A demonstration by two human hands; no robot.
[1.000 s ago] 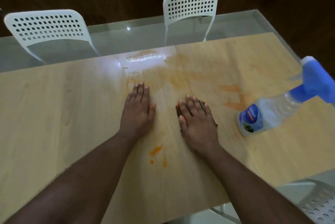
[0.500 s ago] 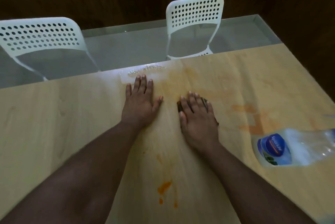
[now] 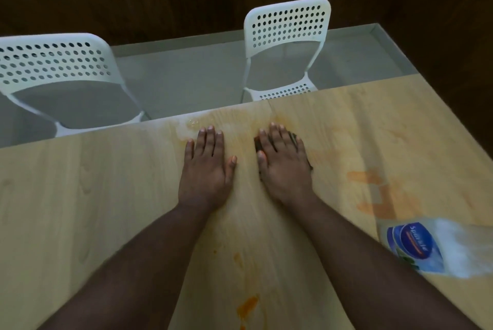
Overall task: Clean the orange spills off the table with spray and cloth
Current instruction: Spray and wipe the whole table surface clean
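A person's right hand [image 3: 284,163] is lying flat with its fingers spread, pressing a dark cloth [image 3: 293,137] against the light wooden table [image 3: 93,196]; only the cloth's edges are showing past the fingertips and along the hand's outer side. Just beside it, the left hand [image 3: 206,167] is resting palm down on the bare wood, fingers together and thumb out, holding nothing. Ahead of the left fingertips, a wet, shiny patch [image 3: 190,125] is glistening near the table's far edge, with a faint orange film spreading between and beyond the two hands. To the right, a pale orange smear [image 3: 378,191] is staining the wood, well apart from the cloth. Below it, the spray bottle [image 3: 426,247], clear with a blue label, is lying on its side at the frame's right edge. Nearer the person, between the forearms, brighter orange drips [image 3: 246,305] are marking the surface. Two white perforated chairs [image 3: 288,25] are standing beyond the table.
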